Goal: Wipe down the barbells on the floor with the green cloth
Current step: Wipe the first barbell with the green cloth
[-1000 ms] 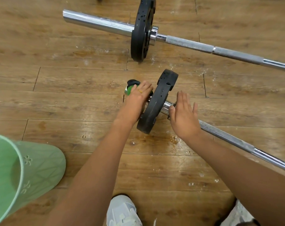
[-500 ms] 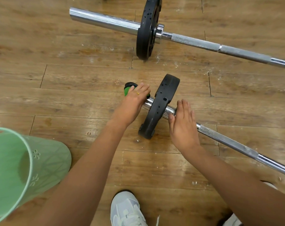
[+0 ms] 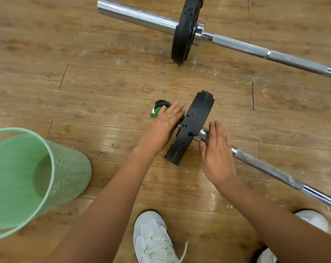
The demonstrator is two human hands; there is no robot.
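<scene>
Left hand (image 3: 166, 119) grips green cloth (image 3: 158, 111), right hand (image 3: 216, 154) flat on barbell (image 3: 265, 166)

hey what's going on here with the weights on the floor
A person is wiping the nearer barbell. The left hand holds the green cloth against the short end of the bar, outside the black plate. The right hand lies flat on the bar on the plate's other side, fingers straight. A second barbell lies farther off, untouched, and a green bin stands to the left.
</scene>
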